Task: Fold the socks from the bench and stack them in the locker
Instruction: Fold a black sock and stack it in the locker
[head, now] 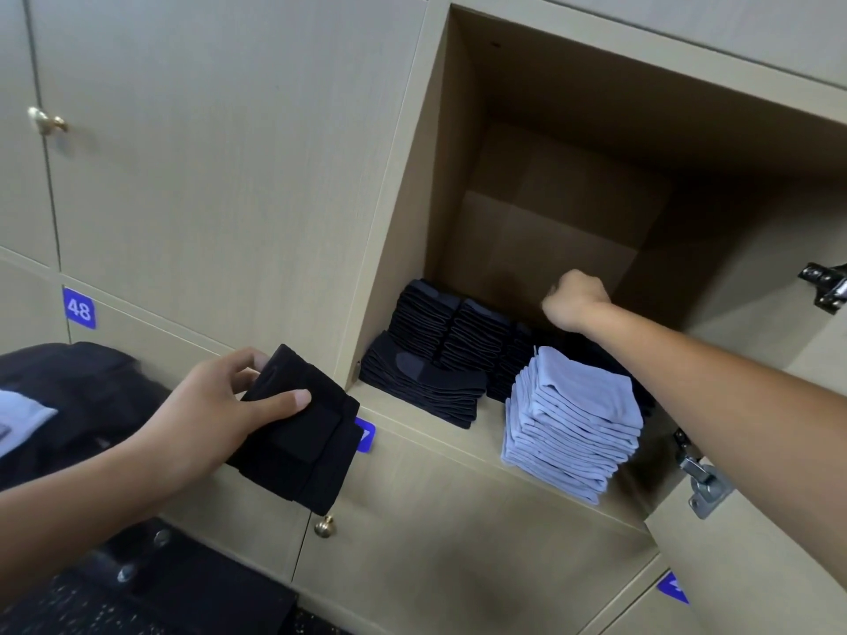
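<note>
The open locker [463, 130] is being viewed from above and to the left. Three kinds of stacks are being held on its floor. A low pile of black socks [426, 387] is lying at the front left. Behind it, taller black stacks [451, 330] are standing in a row, touching one another. A light blue stack [575, 419] is sitting at the front right, just beside the black ones, with its lower edge reaching the locker's front lip.

A folded black sock [298, 433] is being held outside the locker, just left of its opening and in front of the closed doors. It is being pinched by the left hand [220, 405], thumb on top, fingers curled behind the far edge.

The right hand [577, 302] is being extended into the locker, above the rear black stacks. Its fingers are being seen as curled under; whether anything is being gripped cannot be told, since the palm side is turned away.

A brass knob [324, 527] is partly covered by the sock's lower corner. A blue number label [365, 434] is being mostly hidden behind the sock; another label reading 48 [79, 308] is legible. At the left edge, a dark heap [82, 396] with a pale item [23, 412] on it is being cut off by the frame and cannot be made out clearly. The locker door [779, 566] with its hinges [701, 478] is being cropped at the right.
</note>
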Available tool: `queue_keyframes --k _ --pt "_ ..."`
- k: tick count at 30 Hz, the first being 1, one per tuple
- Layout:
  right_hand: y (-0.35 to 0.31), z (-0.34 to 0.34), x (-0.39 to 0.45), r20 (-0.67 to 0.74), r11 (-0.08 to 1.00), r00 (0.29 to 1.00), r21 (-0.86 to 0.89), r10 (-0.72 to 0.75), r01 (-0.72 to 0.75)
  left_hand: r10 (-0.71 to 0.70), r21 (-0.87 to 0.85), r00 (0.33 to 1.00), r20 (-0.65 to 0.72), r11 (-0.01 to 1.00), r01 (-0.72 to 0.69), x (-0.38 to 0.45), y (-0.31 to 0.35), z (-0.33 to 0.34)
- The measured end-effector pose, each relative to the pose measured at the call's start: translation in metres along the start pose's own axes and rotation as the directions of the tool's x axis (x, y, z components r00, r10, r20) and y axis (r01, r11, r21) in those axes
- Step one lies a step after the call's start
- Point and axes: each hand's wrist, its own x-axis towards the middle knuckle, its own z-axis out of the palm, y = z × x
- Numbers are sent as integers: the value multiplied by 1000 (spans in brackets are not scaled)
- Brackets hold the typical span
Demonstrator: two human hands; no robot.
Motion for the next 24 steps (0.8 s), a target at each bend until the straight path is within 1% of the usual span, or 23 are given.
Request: queue_keyframes --k 2,4,6,7,9,11,13,14,15,18,20,22,23,24 --pt "-15 2 -9 -34 992 996 87 -85 88 -6 -25 1000 10 1000 6 -1 1 0" --pt "-36 6 -29 -53 960 972 154 -229 234 -16 -49 999 28 999 17 -1 2 0" --pt "-60 13 -57 -4 897 928 253 -372 361 -27 -73 999 40 997 30 -1 1 0" --pt "-70 18 -72 60 862 906 338 -420 377 -30 -82 999 45 996 34 -1 1 -1" --pt "-90 27 -104 230 798 845 513 -482 316 -27 -97 998 51 995 32 -1 1 -2" --pt "-104 36 -132 375 760 767 612 -521 218 -12 -105 999 50 994 18 -1 2 -3" --pt "-112 44 -156 439 738 713 655 -546 162 0 -126 999 39 992 5 -1 2 -5" --pt "-114 48 -166 447 719 704 683 -552 131 1 -138 1000 30 990 3 -1 2 -6" --pt "-115 52 -175 445 691 709 718 -547 83 -2 -150 1000 22 989 5 -1 2 -7" --pt "-115 61 -196 427 591 782 801 -454 -94 -13 -200 1000 -14 980 10 -1 2 -11" --pt "-113 64 -205 428 510 799 841 -423 -181 -29 -224 999 -37 974 20 1 1 -13" --pt "-111 67 -213 422 446 795 868 -435 -216 -51 -229 998 -35 972 42 2 -1 -14" --pt "-110 69 -215 410 446 803 871 -433 -204 -62 -226 998 -26 973 55 2 -2 -14" --pt "-109 70 -216 396 471 816 864 -420 -177 -76 -226 997 -16 972 70 2 -3 -14"
